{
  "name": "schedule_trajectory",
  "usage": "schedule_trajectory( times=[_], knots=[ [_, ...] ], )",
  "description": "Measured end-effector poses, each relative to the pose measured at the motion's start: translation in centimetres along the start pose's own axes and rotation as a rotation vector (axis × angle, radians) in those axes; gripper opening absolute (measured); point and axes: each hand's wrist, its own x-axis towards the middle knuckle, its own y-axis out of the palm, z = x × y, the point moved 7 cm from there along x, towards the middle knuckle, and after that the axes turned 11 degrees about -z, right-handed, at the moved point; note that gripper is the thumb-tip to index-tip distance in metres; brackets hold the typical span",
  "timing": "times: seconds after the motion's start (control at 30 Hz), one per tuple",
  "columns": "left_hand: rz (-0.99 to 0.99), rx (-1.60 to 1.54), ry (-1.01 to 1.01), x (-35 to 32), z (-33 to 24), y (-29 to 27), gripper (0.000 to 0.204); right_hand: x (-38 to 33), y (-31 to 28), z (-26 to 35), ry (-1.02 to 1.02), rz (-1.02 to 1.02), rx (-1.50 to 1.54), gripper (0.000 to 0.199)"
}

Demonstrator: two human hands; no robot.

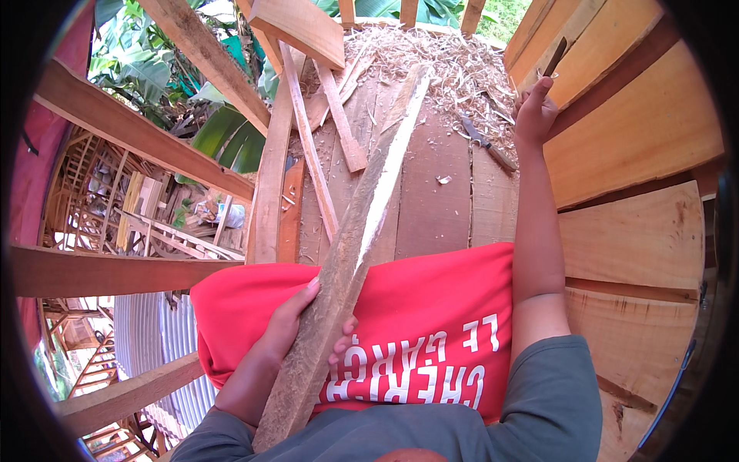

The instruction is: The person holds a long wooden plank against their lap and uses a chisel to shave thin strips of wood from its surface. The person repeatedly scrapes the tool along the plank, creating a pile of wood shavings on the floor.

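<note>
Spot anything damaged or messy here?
The long plank in the left hand has one rough, split edge showing pale raw wood. Wood shavings litter the far floorboards.

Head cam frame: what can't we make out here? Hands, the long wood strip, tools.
- Head view: lower end of the long wood strip runs behind the grey sleeve.
- Left hand: palm hidden behind the strip.
- Right hand: the dark tool it holds is too small to identify.
- Tool on the planks, among shavings: type unclear.
- Floor under the red cloth: covered.
</note>
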Motion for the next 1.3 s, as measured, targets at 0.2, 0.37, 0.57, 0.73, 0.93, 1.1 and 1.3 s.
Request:
schedule_trajectory(
  times=[0.2, 0.37, 0.57, 0.73, 0.93, 1.1, 1.3],
  knots=[
    [-0.081, 0.046, 0.038, -0.1, -0.2, -0.2, 0.058, 0.7, -0.9, 0.9, -0.188, 0.180, -1.079, 0.045],
    [-0.128, 0.060, 0.041, -0.1, -0.2, -0.1, 0.058, 3.3, -3.6, -2.7, -0.135, 0.181, -1.149, 0.034],
    [-0.101, 0.072, 0.055, 0.0, -0.4, -0.2, 0.058, -0.6, -4.3, -10.3, 0.149, 0.977, -0.824, 0.029],
    [-0.035, -0.026, 0.038, -0.1, -0.2, -0.3, 0.054, -6.6, -4.3, -14.3, 0.249, 1.431, -1.122, 0.032],
    [-0.027, -0.029, 0.051, -0.2, -0.3, -0.3, 0.054, -3.3, -3.4, -12.6, -0.060, 0.633, -1.090, 0.032],
    [-0.023, -0.030, 0.046, -0.1, -0.4, -0.7, 0.055, -3.8, -3.3, -13.5, 0.129, 0.994, -0.866, 0.030],
    [-0.024, -0.043, 0.014, -0.3, -0.4, -0.2, 0.055, -6.0, -5.0, -16.4, 0.212, 1.228, -1.210, 0.027]
  ],
)
